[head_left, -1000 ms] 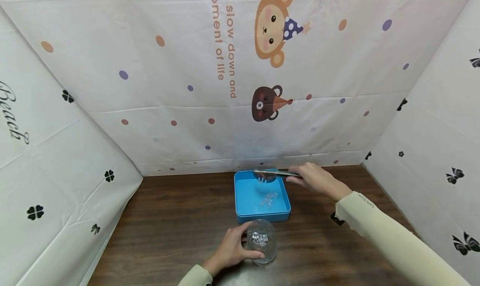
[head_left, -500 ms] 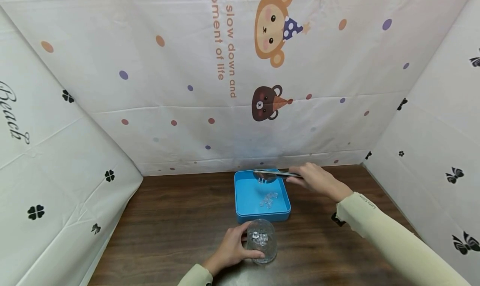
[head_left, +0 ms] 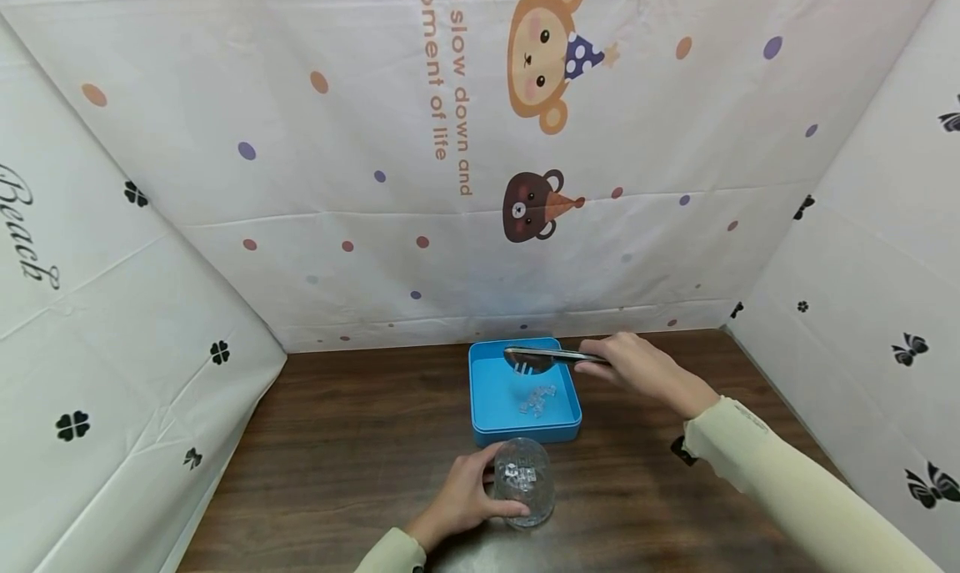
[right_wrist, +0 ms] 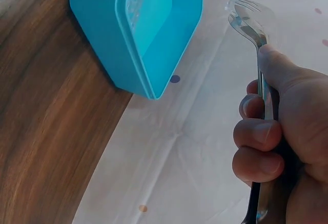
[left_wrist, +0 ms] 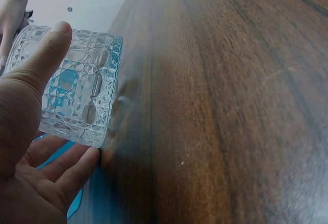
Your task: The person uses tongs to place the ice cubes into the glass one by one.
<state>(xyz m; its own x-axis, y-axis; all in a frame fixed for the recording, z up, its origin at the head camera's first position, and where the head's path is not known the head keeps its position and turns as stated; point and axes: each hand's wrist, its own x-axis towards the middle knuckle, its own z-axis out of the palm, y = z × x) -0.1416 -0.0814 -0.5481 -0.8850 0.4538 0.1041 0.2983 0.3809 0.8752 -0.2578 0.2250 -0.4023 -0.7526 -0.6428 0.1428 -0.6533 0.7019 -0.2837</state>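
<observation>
My left hand [head_left: 463, 500] holds a patterned clear glass [head_left: 527, 506] standing on the table, thumb on one side and fingers on the other. Clear cubes show inside it. My right hand [head_left: 636, 366] grips metal tongs [head_left: 534, 359] with one spoon-shaped end and one forked end. In the right wrist view the fingers curl around the handles of the tongs [right_wrist: 262, 78], and a small clear piece [right_wrist: 231, 4] seems to sit at the tips. The tongs hang over a blue box [head_left: 525, 433], where several clear cubes [head_left: 537, 400] lie on the bottom.
Brown wooden table [head_left: 360, 423] lies under everything. A white printed cloth [head_left: 360, 298] rises behind the box, with more cloth at both sides. A small black object [head_left: 682, 450] shows beneath the right sleeve.
My right hand and the tongs have dropped slightly toward me over the box. The forked end now stands farther from the spoon end. My left hand and the glass stay in place.
</observation>
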